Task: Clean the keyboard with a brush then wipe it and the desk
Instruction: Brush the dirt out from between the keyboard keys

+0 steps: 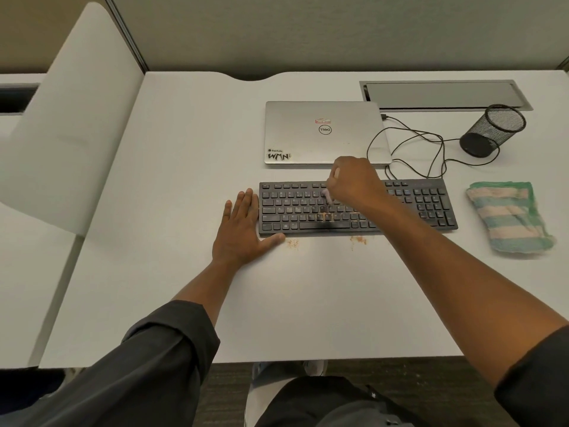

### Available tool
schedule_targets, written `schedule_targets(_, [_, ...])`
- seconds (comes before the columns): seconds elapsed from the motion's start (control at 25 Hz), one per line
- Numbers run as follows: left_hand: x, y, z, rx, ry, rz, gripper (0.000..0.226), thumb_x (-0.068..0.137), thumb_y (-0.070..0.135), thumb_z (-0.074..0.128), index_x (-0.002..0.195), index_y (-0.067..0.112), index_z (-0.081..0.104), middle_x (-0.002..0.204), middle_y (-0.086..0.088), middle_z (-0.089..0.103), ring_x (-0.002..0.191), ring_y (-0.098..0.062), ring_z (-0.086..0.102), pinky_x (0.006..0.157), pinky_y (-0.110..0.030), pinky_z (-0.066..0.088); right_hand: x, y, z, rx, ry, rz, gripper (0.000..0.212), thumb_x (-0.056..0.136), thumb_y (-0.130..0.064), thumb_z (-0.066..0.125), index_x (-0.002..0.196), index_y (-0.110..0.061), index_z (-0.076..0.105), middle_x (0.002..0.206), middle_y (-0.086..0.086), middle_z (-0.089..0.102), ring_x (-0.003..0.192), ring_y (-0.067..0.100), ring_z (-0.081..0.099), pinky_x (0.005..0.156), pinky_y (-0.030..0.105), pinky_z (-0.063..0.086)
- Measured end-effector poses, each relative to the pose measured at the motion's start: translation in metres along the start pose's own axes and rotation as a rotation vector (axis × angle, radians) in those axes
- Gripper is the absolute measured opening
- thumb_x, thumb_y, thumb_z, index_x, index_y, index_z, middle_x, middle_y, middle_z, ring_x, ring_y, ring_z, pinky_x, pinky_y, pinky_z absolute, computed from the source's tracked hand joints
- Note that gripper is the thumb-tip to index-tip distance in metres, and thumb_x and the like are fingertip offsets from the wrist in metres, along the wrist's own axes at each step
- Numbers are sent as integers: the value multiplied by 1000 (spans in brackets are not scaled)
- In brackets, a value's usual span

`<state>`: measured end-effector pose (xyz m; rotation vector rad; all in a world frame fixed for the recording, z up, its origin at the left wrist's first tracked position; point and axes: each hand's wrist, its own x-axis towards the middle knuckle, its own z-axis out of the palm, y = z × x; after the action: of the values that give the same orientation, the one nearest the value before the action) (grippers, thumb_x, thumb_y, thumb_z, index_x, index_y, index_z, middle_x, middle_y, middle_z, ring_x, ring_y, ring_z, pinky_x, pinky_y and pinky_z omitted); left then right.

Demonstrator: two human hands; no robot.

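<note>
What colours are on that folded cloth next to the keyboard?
The cloth has green and pale peach stripes, seen best in the head view.

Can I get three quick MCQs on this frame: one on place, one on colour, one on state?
1. Where does the cloth lie?
A. right of the keyboard
B. on the laptop
C. in the mesh cup

2. What colour is the keyboard?
A. white
B. black
C. silver

3. What state is the laptop in?
A. open
B. lid closed
C. standing on edge

Answers:
1 A, the cloth rests on the desk past the keyboard's right end.
2 B, its keys and frame are black.
3 B, the lid lies flat with the logo up.
</note>
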<state>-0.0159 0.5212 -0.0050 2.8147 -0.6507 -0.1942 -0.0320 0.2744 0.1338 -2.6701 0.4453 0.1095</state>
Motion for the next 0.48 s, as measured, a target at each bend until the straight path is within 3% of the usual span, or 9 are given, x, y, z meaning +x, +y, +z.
schedule_targets(0.2, [1, 0, 2, 28, -4, 16, 118, 82, 89, 28, 162, 9, -1, 171, -8, -4, 156, -19, -12, 127, -44, -7, -12, 7, 6, 56, -24, -15, 12, 87, -14, 63, 86, -7, 72, 80, 4, 68, 68, 13, 57, 51, 17, 36])
schedule_targets(0.48, [1, -1, 3, 35, -14, 18, 115, 84, 87, 29, 162, 9, -3, 170, -9, -6, 156, -19, -14, 126, -44, -8, -15, 7, 4, 109, 109, -31, 15, 91, -17, 59, 86, -10, 71, 77, 1, 67, 71, 14, 58, 61, 24, 37])
